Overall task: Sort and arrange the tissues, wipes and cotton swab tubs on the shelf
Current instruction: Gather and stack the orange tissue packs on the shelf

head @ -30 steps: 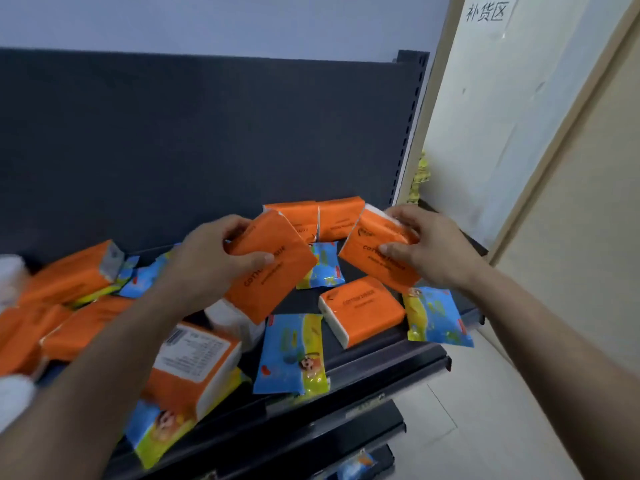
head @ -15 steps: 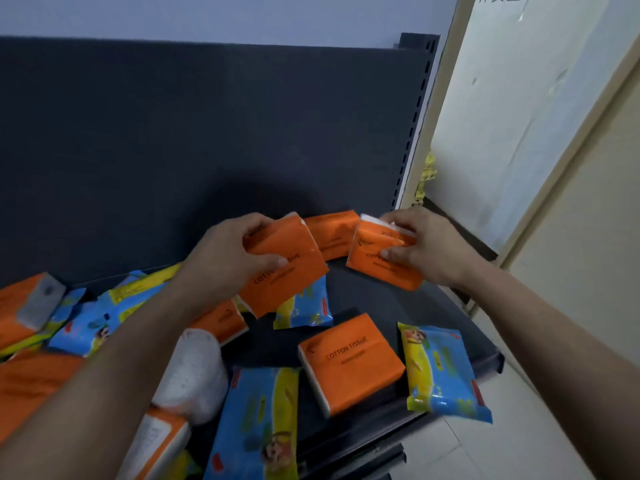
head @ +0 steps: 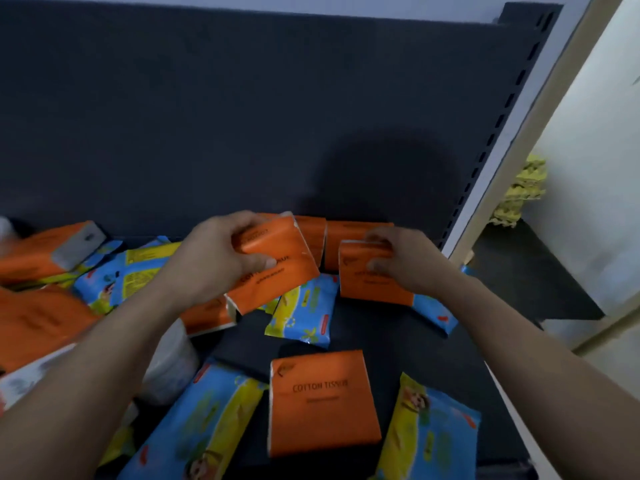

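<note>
My left hand [head: 214,258] grips an orange cotton tissue pack [head: 277,268], held tilted above the dark shelf [head: 388,337]. My right hand [head: 405,261] grips a second orange tissue pack [head: 367,285], set low near the shelf's back right. Two orange packs [head: 349,237] stand against the back panel just behind both hands. Another orange pack [head: 322,400] lies flat at the front. Blue and yellow wipe packs [head: 308,313] lie scattered around. A white cotton swab tub [head: 173,365] sits partly hidden under my left forearm.
More orange packs [head: 45,251] and wipe packs [head: 117,275] pile up at the left. Wipe packs [head: 426,431] lie along the front edge. The dark back panel [head: 242,116] rises behind the shelf; a slotted upright [head: 491,140] bounds the right side, with floor beyond.
Both hands have carried their orange packs back toward the standing packs at the rear. The right pack has dropped lower, close to the shelf. The camera has tipped downward and closer.
</note>
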The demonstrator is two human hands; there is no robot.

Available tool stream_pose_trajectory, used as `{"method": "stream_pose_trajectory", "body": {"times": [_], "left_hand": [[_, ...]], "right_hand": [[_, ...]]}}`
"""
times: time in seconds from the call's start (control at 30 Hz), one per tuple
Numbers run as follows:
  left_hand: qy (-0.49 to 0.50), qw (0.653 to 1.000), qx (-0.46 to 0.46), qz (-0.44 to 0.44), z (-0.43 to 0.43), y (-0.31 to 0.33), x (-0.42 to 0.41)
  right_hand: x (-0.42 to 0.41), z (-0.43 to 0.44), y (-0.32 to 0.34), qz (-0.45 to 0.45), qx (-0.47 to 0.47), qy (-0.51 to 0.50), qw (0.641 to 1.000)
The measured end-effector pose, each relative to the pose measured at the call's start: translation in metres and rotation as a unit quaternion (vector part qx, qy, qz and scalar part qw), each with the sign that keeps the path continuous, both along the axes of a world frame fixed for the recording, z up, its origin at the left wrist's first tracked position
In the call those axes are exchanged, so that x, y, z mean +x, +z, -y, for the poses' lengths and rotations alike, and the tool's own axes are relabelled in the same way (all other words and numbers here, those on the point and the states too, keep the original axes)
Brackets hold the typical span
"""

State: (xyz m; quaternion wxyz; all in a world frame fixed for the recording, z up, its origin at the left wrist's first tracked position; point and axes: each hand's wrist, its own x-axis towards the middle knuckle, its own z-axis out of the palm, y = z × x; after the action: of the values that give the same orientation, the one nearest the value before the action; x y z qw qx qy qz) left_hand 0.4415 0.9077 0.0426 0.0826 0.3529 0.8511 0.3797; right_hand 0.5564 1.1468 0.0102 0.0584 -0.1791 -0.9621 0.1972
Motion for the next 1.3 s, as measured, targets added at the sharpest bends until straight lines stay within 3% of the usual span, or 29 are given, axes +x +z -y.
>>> {"method": "stream_pose_trajectory", "body": {"times": [0.2,0.37,0.53,0.73,1.17,1.3], "left_hand": [[0.028,0.999,-0.013,0.009,0.004,-0.003,0.0],[0.01,0.999,-0.029,0.019,0.008,-0.006,-0.008],[-0.013,0.999,-0.035,0.02,0.008,-0.008,-0.017],[-0.042,0.998,-0.035,0.02,0.006,-0.008,-0.025],[-0.06,0.997,-0.038,0.005,0.011,-0.005,-0.026],[-0.063,0.997,-0.036,0.006,0.01,-0.004,-0.023]], "right_hand": [[-0.012,-0.004,-0.006,-0.032,0.009,0.018,0.999],[-0.015,-0.005,-0.006,-0.023,-0.053,0.001,0.998],[-0.014,0.001,-0.002,-0.016,-0.044,-0.018,0.999],[-0.006,0.007,-0.001,0.023,0.122,-0.061,0.99],[0.0,0.007,0.009,0.049,0.008,-0.07,0.996],[0.001,0.008,0.008,0.025,0.058,-0.078,0.995]]}}
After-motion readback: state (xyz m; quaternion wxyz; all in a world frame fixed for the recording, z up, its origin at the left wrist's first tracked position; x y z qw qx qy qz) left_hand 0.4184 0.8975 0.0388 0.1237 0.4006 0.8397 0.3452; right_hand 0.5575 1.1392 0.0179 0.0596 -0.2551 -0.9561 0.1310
